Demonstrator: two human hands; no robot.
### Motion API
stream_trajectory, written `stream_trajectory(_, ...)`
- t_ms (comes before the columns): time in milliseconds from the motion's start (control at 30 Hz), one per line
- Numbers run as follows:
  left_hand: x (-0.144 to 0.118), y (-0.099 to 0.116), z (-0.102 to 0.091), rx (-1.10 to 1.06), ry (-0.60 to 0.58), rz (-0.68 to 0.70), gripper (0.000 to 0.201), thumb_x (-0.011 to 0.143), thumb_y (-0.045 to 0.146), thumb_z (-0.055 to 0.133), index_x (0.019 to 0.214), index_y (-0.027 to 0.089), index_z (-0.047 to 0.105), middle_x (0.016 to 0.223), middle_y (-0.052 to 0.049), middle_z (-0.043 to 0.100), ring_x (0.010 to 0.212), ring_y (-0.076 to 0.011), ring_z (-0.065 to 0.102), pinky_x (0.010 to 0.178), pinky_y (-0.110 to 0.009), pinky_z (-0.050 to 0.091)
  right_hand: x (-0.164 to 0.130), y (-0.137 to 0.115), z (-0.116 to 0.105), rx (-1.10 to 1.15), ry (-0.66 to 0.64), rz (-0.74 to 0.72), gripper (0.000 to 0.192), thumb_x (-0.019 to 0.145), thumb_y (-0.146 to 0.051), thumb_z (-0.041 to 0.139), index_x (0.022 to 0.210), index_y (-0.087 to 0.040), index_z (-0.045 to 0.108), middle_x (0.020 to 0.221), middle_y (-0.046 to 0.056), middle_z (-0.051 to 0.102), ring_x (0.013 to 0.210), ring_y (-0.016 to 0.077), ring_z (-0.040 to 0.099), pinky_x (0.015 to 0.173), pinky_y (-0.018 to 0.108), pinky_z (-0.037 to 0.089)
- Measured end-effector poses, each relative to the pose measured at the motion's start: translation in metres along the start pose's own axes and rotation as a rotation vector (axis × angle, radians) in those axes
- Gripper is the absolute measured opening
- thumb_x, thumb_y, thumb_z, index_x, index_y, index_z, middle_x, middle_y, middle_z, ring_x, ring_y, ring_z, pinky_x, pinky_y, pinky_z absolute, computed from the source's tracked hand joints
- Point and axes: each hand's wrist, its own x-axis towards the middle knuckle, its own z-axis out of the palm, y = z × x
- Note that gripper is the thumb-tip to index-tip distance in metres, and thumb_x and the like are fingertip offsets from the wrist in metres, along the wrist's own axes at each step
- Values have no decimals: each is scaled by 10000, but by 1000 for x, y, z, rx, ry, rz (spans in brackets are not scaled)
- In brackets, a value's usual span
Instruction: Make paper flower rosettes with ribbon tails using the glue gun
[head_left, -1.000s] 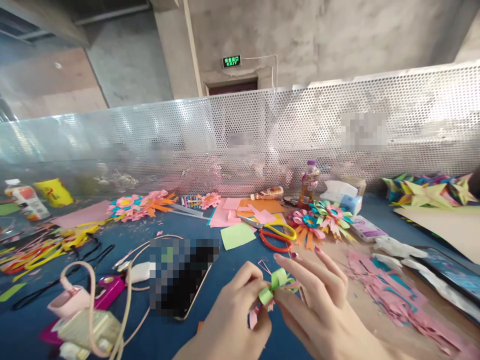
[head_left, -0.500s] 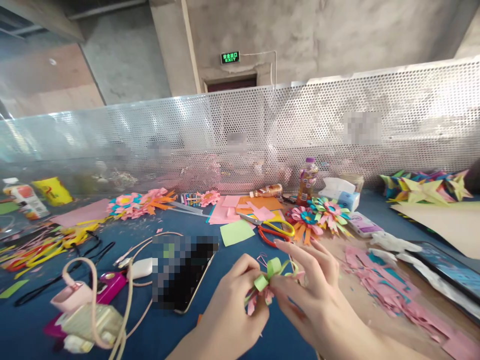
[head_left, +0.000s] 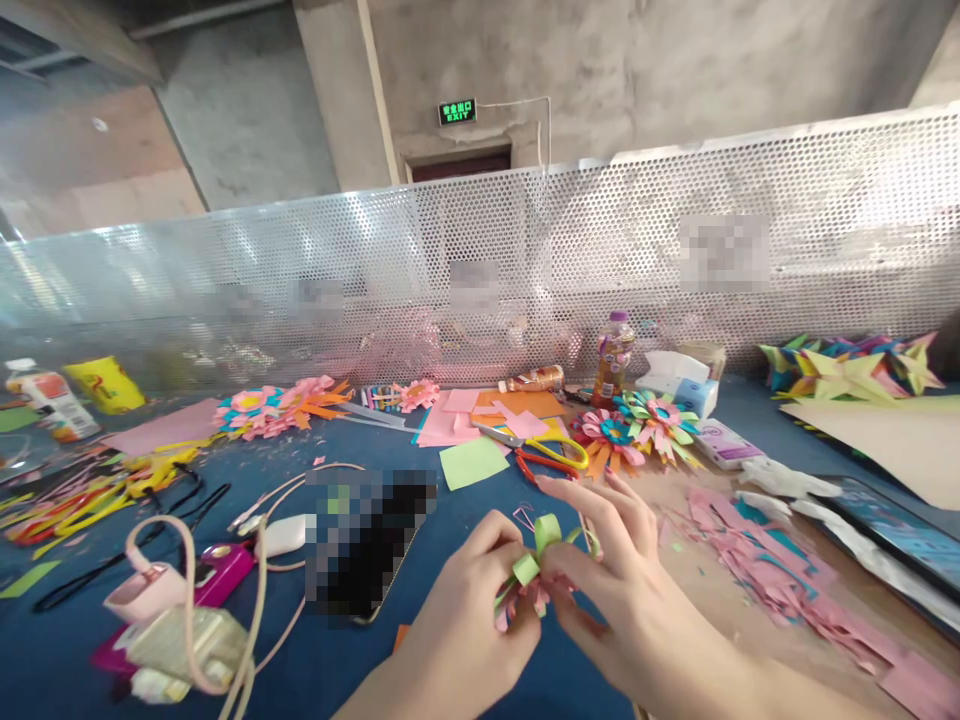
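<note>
Between my two hands is a small paper flower with looped green strips and pink strips below. My left hand pinches it from the left, fingers curled under the loops. My right hand presses thumb and fingertips against its right side, while the upper fingers stretch forward. Part of the flower is hidden by my fingers. Just beyond the right fingertips lie scissors with red and yellow handles. A light green paper sheet rests left of them. Finished paper flowers sit past my right hand.
A phone and a power strip with cables lie left. A drink bottle stands before the perforated metal screen. Pink paper scraps and a tablet are on the right; folded paper stars lie behind.
The right hand's raised fingers have shifted slightly left and up. Both hands stay on the paper flower, which has barely moved.
</note>
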Motion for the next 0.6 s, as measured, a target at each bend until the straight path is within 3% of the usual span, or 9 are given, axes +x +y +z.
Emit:
stream_trajectory(267,2,-1,1,-8,34,-14,183,721,9,439,721,178,508,845,-1,453,697,-90,515,627,-191,451,2,0,-1,17,11,60,107,769,-136,575,705,-218,602,1316,59,430,1122,312,405,898,580,360)
stream_trajectory(600,1,1,1,-33,27,-61,136,799,110,449,726,175,544,833,-8,456,689,-100,514,610,-209,445,-1,0,0,44,30,39,77,833,-173,555,826,-217,618,1294,87,441,1094,289,408,923,574,352)
